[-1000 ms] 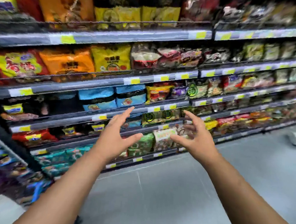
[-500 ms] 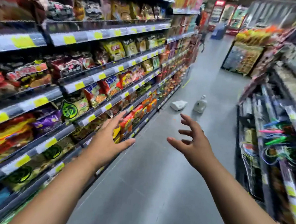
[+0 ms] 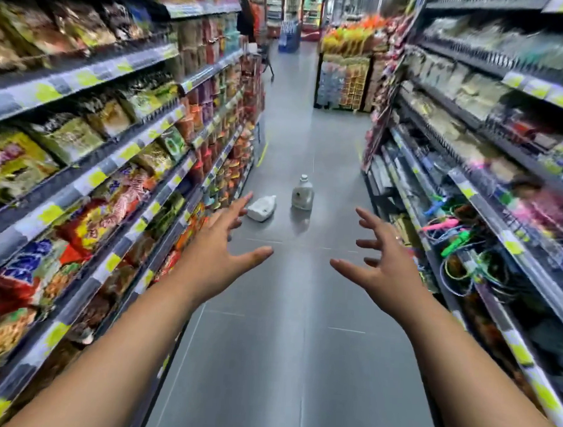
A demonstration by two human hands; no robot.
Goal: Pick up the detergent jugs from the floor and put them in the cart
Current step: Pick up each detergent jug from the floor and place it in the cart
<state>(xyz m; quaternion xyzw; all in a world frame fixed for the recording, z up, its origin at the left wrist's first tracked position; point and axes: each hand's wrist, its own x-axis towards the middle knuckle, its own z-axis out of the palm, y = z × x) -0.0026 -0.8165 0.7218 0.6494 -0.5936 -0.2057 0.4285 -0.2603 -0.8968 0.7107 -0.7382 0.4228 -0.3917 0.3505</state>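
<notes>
While both arms reach forward along the supermarket aisle, the left hand and the right hand hang in the air with fingers spread apart and lightly hooked, holding nothing. Both task items wait farther down the glossy grey tiled floor, well apart from either hand: a white plastic detergent jug lies tipped on its side, and just beside it, to its right, a pale grey translucent detergent jug stands upright with its cap on top. No cart shows anywhere in this view. The coming move turns on direction and lie: the white plastic detergent jug sits straight ahead of the left hand, whose fingertips appear next to it only through the viewing angle, so the left hand looks the nearer one for it. Its long axis runs flat along the floor, slanting from near-left to far-right across the aisle; which end carries the handle is too small to tell. The pale grey jug stands close to the aisle's middle, roughly between the lines of the two arms, and the right hand seems the natural one for it. Packed snack shelves line the left side and shelves of hanging goods the right. The task looks barely begun: the person must step closer and bend down before any grasp.
</notes>
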